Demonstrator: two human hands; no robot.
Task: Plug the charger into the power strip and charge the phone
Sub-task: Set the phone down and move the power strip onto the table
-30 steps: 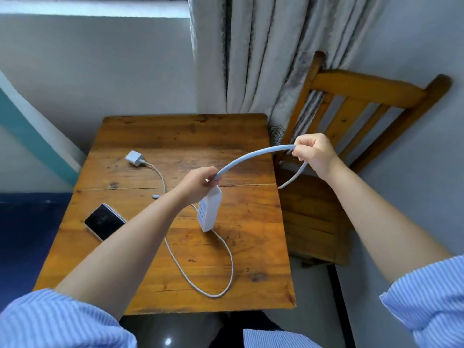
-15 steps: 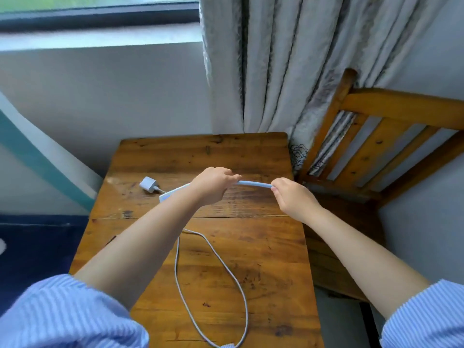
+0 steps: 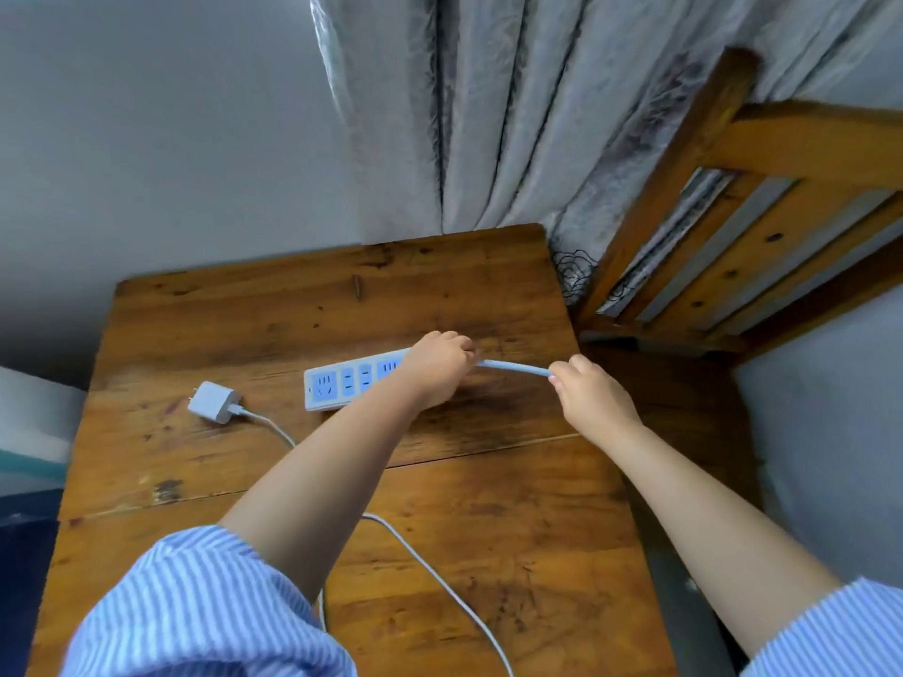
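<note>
A white power strip (image 3: 342, 381) with pale blue sockets lies flat on the wooden table (image 3: 488, 505), sockets up. My left hand (image 3: 437, 371) is closed over its right end. Its thick pale cord (image 3: 513, 367) runs right into my right hand (image 3: 589, 398), which pinches it near the table's right edge. The white charger (image 3: 215, 402) lies on its side left of the strip, prongs pointing up-left, apart from it. Its thin white cable (image 3: 440, 574) passes under my left arm and curves to the front edge. The phone is out of view.
A wooden chair (image 3: 733, 227) stands against the table's right side. A grey curtain (image 3: 513, 105) hangs behind the table's far right corner. A grey wall runs along the far edge, and a dark blue floor shows at the left.
The power strip went from hanging upright in my left hand to lying flat on the table. My right hand came in from the chair side along the cord. The view tilted up, losing the phone.
</note>
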